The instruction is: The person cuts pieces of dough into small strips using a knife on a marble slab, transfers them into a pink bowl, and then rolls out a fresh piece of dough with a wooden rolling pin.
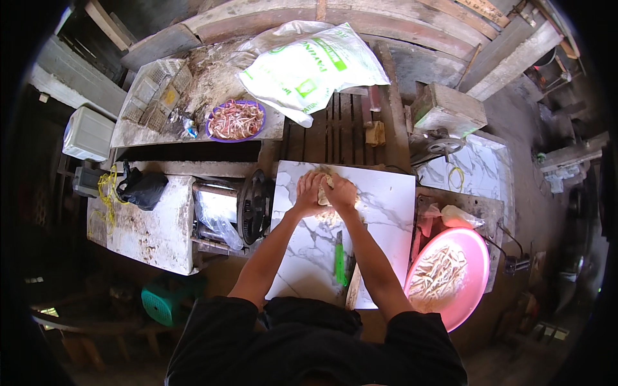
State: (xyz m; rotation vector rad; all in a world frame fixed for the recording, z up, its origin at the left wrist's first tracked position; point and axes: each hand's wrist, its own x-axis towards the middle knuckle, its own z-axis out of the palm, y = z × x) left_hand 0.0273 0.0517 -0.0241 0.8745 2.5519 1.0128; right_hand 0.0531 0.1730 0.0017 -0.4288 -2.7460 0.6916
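A white marble-patterned board (296, 244) lies in front of me. Near its far edge, a pale, dough-like lump (324, 195) is gripped between my two hands. My left hand (309, 193) presses on its left side with the fingers pointing away from me. From the right, my right hand (341, 194) closes over it, hiding part of the lump. Pale shreds or crumbs (329, 219) lie just below the hands. A knife with a bright green handle (340, 264) rests on the board between my forearms. Beside my right forearm is a narrow wooden stick (353, 293).
A pink basin (476, 257) of pale strips stands at right; a purple-rimmed bowl (235, 121) of reddish strips is at the back left. A machine with a dark wheel (254, 207) flanks the board's left side. White sacks (315, 71) lie beyond.
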